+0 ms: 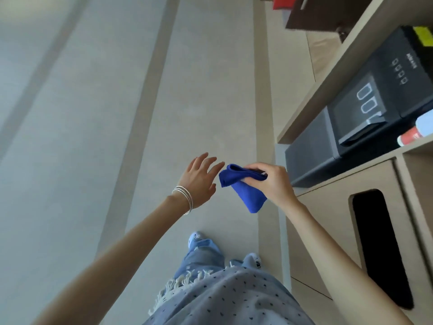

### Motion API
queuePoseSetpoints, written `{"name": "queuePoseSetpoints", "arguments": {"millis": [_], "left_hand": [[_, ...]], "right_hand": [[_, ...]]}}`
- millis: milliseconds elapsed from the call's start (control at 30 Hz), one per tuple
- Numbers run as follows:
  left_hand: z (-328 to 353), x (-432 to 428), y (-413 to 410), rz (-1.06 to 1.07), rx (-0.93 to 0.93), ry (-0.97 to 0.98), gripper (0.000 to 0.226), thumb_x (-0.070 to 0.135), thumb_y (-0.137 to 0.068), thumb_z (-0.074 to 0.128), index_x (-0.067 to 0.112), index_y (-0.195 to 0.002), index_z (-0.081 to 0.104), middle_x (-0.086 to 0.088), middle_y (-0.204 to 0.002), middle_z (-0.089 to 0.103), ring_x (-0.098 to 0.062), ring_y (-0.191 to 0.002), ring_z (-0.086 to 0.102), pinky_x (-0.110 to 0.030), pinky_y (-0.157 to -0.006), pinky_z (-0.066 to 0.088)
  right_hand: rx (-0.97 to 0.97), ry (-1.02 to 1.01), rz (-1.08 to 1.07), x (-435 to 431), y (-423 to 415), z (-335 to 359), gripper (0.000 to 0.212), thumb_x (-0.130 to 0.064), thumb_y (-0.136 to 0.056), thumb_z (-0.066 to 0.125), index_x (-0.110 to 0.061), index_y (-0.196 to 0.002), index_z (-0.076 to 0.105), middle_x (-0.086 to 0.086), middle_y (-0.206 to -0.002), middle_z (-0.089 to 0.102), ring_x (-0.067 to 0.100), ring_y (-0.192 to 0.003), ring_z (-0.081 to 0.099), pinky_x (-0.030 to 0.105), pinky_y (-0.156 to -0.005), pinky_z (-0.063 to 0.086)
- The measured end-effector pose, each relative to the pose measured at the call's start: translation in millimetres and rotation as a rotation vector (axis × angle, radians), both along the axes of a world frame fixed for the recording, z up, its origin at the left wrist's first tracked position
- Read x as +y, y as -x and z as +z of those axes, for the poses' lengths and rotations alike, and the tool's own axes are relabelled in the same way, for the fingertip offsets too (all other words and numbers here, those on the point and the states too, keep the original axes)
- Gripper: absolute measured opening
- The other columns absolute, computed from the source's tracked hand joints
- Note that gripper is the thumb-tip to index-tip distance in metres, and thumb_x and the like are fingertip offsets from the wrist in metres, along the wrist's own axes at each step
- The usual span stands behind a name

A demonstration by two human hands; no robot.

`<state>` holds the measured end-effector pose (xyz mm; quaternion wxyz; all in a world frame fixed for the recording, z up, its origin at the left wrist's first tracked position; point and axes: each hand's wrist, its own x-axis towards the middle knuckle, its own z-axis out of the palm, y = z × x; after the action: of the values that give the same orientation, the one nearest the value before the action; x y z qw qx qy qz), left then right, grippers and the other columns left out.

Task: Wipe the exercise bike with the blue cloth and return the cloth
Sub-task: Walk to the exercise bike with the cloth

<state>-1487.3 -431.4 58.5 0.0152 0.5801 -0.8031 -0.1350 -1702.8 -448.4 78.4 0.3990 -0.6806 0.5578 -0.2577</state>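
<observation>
Cloth (243, 186) gripped in right hand (273, 181), beside shelf (328, 90).
Left hand (199, 178) spread empty, just left of cloth; bike unseen.

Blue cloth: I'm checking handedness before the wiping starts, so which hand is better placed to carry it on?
Right. The right hand already grips the blue cloth, folded; the left hand is open beside it, holding nothing. No bike is visible.
</observation>
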Motion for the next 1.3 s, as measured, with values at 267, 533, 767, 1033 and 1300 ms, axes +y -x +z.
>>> {"name": "queuePoseSetpoints", "arguments": {"millis": [267,533,767,1033,1300], "left_hand": [[8.0,16.4,-128.1,0.219,-0.040,0.027,0.061,0.025,-0.091,0.048,0.023,-0.146,0.023,-0.004,-0.154,0.025,-0.025,-0.145,0.011,-0.037,-0.118,0.010],[-0.1,48.3,-203.4,0.475,-0.048,-0.034,0.065,0.030,-0.089,0.050,0.024,-0.147,0.020,-0.003,-0.154,0.023,-0.026,-0.145,0.010,-0.038,-0.119,0.010],[-16.6,51.6,-255.0,0.683,-0.059,-0.097,0.064,0.038,-0.089,0.047,0.025,-0.146,0.021,-0.003,-0.152,0.026,-0.028,-0.144,0.014,-0.041,-0.119,0.013],[-18.3,-9.9,-337.9,0.888,-0.049,-0.142,0.063,0.040,-0.088,0.047,0.025,-0.144,0.024,-0.002,-0.150,0.031,-0.027,-0.142,0.019,-0.041,-0.118,0.016],[-12.0,-83.8,-409.2,1.004,-0.062,-0.140,0.061,0.042,-0.089,0.045,0.024,-0.144,0.025,-0.002,-0.150,0.030,-0.028,-0.142,0.018,-0.042,-0.118,0.015]], "right_hand": [[0.024,0.059,0.222,-21.4,-135.0,-3.6,0.016,-0.009,-0.072,0.075,-0.016,-0.086,0.073,-0.002,-0.081,0.070,0.016,-0.076,0.063,0.034,-0.069,0.050],[0.111,0.055,0.436,-46.3,-233.8,-2.3,0.016,-0.009,-0.069,0.072,-0.017,-0.084,0.072,-0.001,-0.082,0.072,0.020,-0.078,0.064,0.043,-0.070,0.053],[0.208,0.037,0.622,-85.3,-312.7,-13.6,0.020,-0.014,-0.069,0.066,-0.025,-0.085,0.070,-0.009,-0.084,0.071,0.015,-0.080,0.064,0.038,-0.071,0.053],[0.243,0.091,0.826,-166.6,-424.1,-19.0,0.019,-0.017,-0.069,0.065,-0.031,-0.083,0.067,-0.011,-0.082,0.069,0.014,-0.076,0.062,0.030,-0.065,0.047],[0.189,0.109,0.930,-254.8,-519.4,-8.9,0.016,-0.023,-0.070,0.068,-0.030,-0.084,0.066,-0.012,-0.084,0.069,0.014,-0.079,0.063,0.031,-0.068,0.049]]}}
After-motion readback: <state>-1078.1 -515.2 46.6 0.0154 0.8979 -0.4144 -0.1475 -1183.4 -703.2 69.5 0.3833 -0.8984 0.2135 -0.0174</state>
